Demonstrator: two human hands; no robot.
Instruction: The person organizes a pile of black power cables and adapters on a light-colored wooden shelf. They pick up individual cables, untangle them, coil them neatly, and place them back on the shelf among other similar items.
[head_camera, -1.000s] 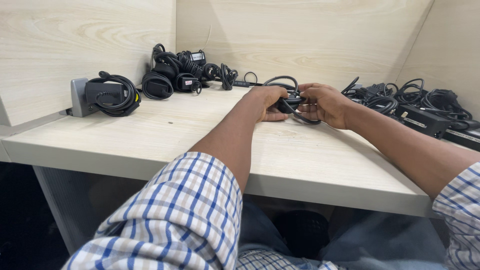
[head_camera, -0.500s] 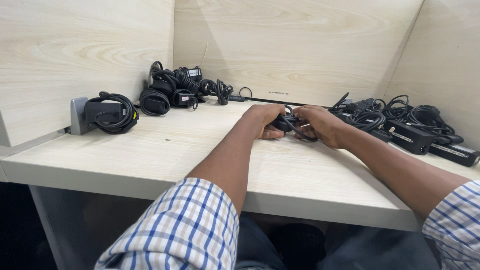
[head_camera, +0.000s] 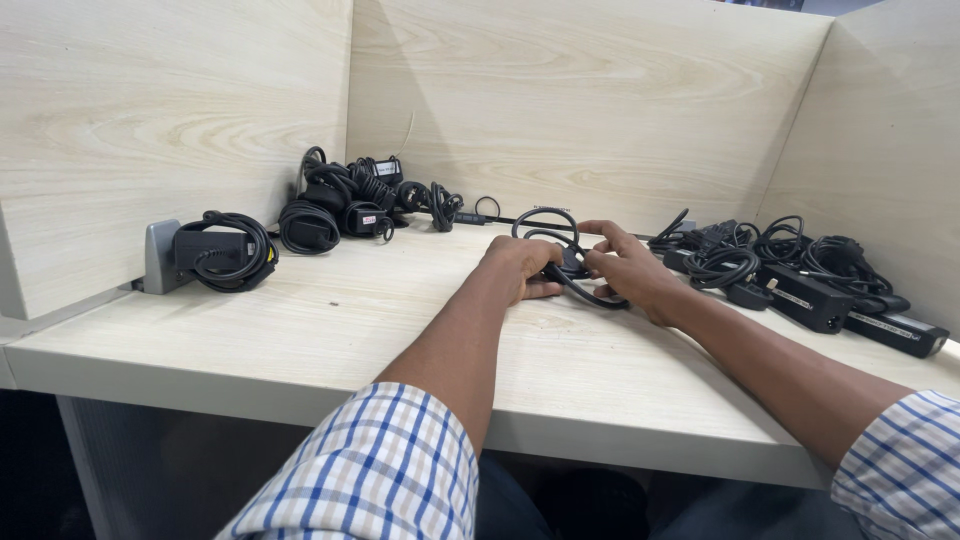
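You are gripping a half-coiled black power cable (head_camera: 560, 262) mid-counter (head_camera: 330, 330) with your left hand (head_camera: 520, 268) and right hand (head_camera: 630, 270), fingers closed on its loops, coiled adapters (head_camera: 330, 205) lying left, loose adapters (head_camera: 800, 270) waiting right.

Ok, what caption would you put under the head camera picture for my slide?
Left hand and right hand loop a black power cable on a wooden desk, between piles of coiled adapters.
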